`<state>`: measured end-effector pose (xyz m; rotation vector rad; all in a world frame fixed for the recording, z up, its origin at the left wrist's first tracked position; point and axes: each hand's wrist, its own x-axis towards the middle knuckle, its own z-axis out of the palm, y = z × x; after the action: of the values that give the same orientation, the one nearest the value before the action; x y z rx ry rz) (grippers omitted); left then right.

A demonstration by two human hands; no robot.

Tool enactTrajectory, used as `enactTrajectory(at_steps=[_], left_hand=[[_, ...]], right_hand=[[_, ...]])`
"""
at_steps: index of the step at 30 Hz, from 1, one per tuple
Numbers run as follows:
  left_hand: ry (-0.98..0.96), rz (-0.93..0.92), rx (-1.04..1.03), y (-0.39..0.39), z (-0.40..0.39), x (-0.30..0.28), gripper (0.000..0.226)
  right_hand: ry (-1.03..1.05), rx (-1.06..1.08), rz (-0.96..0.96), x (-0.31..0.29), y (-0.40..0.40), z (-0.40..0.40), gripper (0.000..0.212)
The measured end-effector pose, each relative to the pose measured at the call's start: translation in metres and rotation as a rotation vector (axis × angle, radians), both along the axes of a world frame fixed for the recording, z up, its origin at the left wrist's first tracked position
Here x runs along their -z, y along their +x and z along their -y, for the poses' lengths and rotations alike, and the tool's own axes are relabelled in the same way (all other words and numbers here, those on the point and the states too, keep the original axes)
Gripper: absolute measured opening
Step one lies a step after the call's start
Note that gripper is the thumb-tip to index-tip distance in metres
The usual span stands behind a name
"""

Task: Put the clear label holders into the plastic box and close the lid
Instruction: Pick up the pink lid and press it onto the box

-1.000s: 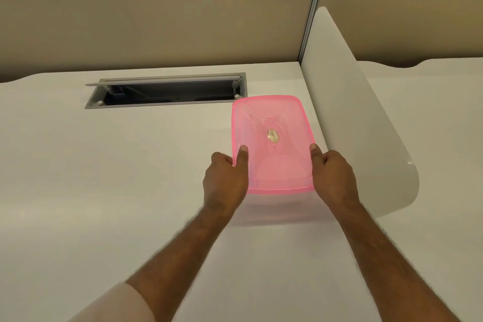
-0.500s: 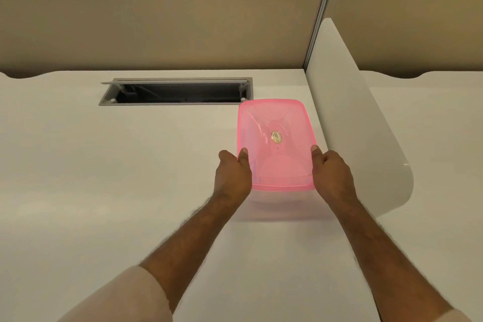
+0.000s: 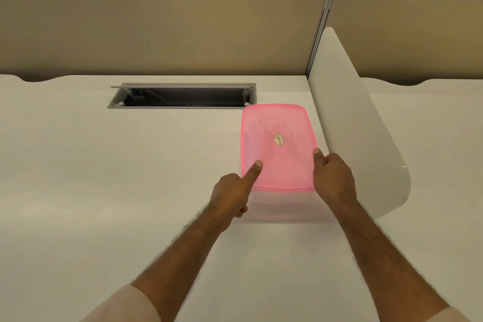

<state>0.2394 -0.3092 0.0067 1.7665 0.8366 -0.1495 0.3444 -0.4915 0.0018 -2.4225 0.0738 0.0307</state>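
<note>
A clear plastic box with a translucent pink lid (image 3: 278, 138) stands on the white desk, close to the side divider. The lid lies flat on the box and bears a small gold sticker (image 3: 279, 139) at its middle. My left hand (image 3: 232, 196) is at the box's near left corner, thumb stretched onto the lid and fingers curled against the side. My right hand (image 3: 334, 178) grips the right side, with the thumb tip on the lid's edge. No clear label holders show; the pink lid hides what is inside.
An open grey cable hatch (image 3: 183, 97) is sunk into the desk (image 3: 104, 191) behind the box on the left. A white rounded divider (image 3: 360, 138) rises right beside the box. Beige partition panels (image 3: 156, 36) close off the back.
My left hand has slid back to the box's near left corner, and its thumb now reaches further onto the lid. The right hand and box have stayed put. The view has tilted up.
</note>
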Motion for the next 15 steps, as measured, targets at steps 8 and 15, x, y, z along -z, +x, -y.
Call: enactTrajectory(at_steps=[8,15], left_hand=[[-0.388,0.141,-0.001,-0.002,-0.015,0.005,0.053],[-0.391,0.175,0.007,-0.001,-0.015,0.01,0.05]], right_hand=[[-0.02,-0.023,-0.036,-0.002,0.002,0.002,0.049],[-0.032,-0.041,-0.073,-0.003,0.001,0.002,0.047]])
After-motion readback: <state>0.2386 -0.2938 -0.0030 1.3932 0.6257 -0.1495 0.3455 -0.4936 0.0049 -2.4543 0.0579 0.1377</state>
